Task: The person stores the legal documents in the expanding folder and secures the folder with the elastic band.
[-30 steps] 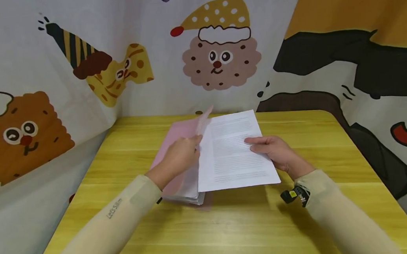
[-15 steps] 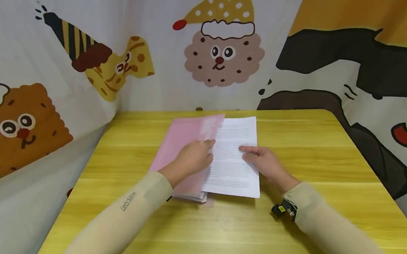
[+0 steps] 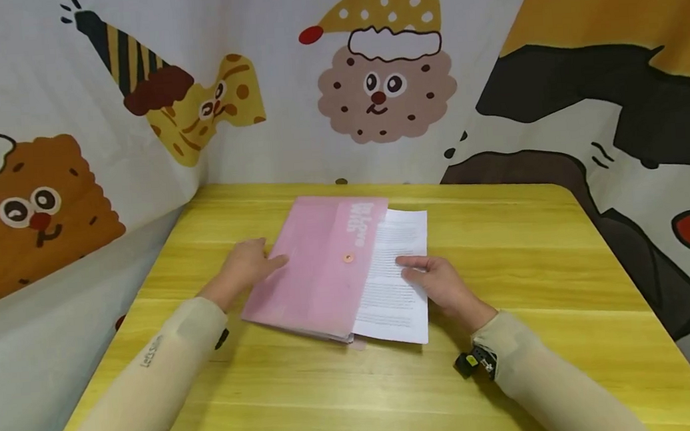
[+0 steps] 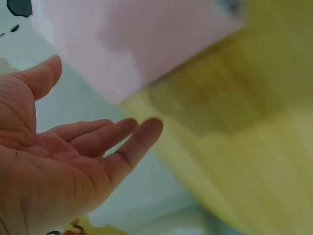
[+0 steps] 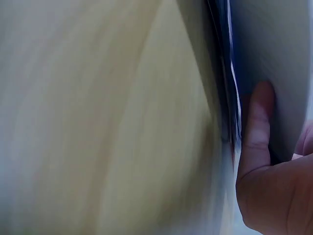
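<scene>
A pink translucent document folder [image 3: 312, 264] with white lettering and a round button lies on the table, its flap side toward the right. White printed paper [image 3: 394, 299] sticks out from that side, partly covered by the folder. My right hand [image 3: 446, 288] pinches the paper's right edge; in the right wrist view a finger of the right hand [image 5: 274, 191] lies against the sheet's underside. At the folder's left edge is my left hand [image 3: 243, 269], fingers spread. The left wrist view shows the left hand [image 4: 83, 152] with relaxed fingers, holding nothing.
The yellow wood-grain table [image 3: 310, 405] extends around the folder on all sides. A cartoon-printed curtain [image 3: 292, 152] hangs behind the table and at its sides. A small dark device [image 3: 475, 361] is strapped to the right wrist.
My left hand has let go of the folder's flap and moved left to the folder's left edge. The pink flap has come down over the paper, which my right hand has shifted left.
</scene>
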A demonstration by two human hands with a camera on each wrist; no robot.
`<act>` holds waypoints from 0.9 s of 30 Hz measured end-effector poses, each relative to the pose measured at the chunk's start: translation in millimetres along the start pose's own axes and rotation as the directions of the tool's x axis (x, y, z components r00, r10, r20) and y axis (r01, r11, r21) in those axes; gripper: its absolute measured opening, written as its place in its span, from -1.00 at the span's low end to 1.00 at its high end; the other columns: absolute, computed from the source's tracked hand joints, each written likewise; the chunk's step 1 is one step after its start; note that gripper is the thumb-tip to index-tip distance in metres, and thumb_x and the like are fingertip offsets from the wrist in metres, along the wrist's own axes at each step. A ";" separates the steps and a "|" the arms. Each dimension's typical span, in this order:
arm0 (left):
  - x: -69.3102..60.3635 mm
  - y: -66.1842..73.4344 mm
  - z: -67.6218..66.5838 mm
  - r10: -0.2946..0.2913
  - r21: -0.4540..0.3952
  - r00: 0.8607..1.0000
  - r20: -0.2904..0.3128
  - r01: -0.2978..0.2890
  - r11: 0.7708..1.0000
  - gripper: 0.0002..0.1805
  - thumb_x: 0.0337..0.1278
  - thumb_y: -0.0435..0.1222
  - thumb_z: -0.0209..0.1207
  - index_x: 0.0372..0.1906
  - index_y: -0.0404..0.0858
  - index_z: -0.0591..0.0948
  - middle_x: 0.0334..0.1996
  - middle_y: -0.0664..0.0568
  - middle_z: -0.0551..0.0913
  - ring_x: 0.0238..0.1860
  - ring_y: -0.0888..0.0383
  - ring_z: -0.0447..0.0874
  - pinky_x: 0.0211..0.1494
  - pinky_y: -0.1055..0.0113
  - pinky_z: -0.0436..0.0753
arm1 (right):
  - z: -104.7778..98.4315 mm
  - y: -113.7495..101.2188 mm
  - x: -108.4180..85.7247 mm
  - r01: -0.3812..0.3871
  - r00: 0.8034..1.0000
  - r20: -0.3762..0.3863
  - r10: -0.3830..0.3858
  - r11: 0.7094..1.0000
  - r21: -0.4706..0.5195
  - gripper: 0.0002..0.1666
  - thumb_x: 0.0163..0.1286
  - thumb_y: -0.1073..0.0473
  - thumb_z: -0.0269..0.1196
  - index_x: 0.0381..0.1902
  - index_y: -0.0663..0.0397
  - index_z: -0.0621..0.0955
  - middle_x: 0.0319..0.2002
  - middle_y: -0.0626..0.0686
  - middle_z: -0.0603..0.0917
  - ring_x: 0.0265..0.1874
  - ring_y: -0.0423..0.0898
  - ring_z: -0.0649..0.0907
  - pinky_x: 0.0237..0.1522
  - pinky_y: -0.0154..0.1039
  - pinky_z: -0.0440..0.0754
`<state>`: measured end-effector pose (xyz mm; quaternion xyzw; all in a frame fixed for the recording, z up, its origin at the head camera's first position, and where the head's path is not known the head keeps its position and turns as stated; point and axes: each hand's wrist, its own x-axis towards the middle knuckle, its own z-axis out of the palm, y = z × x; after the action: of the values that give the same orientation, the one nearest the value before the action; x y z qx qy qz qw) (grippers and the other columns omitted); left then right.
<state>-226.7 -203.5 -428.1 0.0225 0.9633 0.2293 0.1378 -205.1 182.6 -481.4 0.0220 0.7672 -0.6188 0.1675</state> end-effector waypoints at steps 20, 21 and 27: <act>1.1 54.0 61.4 0.090 -0.029 0.996 -0.006 -0.090 0.995 0.11 0.19 -0.03 0.51 0.59 -0.58 0.22 0.49 -0.52 0.39 0.52 -0.41 0.41 0.58 -0.17 0.43 | -50.2 9.4 14.6 -0.072 0.997 -0.015 0.071 0.990 -0.118 -0.58 0.54 0.18 0.29 0.28 0.17 0.70 0.03 0.22 0.79 -0.30 -0.07 0.80 -0.21 -0.19 0.80; -0.2 58.7 62.9 0.092 -0.025 0.996 0.000 -0.092 0.995 0.12 0.18 -0.02 0.52 0.60 -0.56 0.22 0.51 -0.50 0.38 0.53 -0.40 0.39 0.59 -0.17 0.42 | -56.4 10.8 16.1 -0.079 0.997 -0.007 0.079 0.990 -0.121 -0.57 0.54 0.17 0.30 0.29 0.15 0.71 0.01 0.21 0.80 -0.30 -0.07 0.80 -0.21 -0.19 0.80; -4.2 74.2 67.4 0.089 -0.028 0.996 -0.003 -0.089 0.996 0.20 0.03 -0.04 0.61 0.61 -0.52 0.23 0.60 -0.50 0.23 0.58 -0.47 0.27 0.64 -0.25 0.31 | -81.1 15.0 23.5 -0.104 0.988 0.108 0.113 0.991 -0.083 -0.53 0.53 0.18 0.31 0.34 0.17 0.66 -0.07 0.16 0.84 -0.27 -0.02 0.83 -0.18 -0.15 0.83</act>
<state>-205.5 -108.3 -451.5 0.0632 0.9581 0.2488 0.1271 -242.2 259.7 -487.8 0.0222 0.7775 -0.5789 0.2447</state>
